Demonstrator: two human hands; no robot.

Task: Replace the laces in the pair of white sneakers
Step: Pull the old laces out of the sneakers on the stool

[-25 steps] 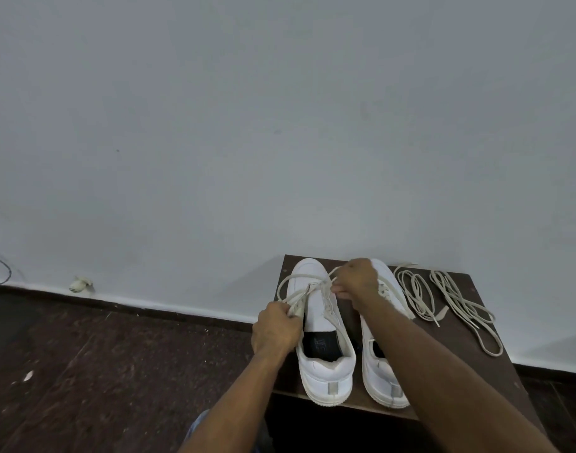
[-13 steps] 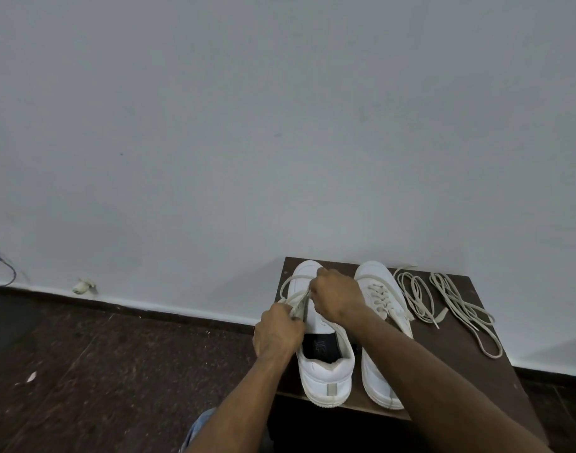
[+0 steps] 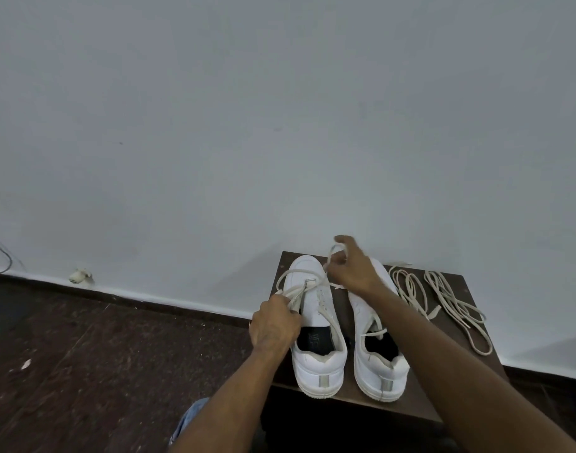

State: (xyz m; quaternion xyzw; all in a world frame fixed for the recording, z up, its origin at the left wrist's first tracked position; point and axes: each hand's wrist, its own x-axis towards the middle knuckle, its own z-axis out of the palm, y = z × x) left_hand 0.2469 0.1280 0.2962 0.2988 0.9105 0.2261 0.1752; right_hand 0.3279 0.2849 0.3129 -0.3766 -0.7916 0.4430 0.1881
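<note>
My right forearm (image 3: 420, 325) is hiding the right sneaker's (image 3: 378, 371) lacing, and my left hand (image 3: 275, 325) is covering the left sneaker's (image 3: 316, 322) near-left eyelets.

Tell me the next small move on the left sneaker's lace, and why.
Probably keep drawing the lace away with the right hand until it slips free. It still runs through the left sneaker, whose upper eyelets look emptied, while the left hand grips the other strands.
</note>
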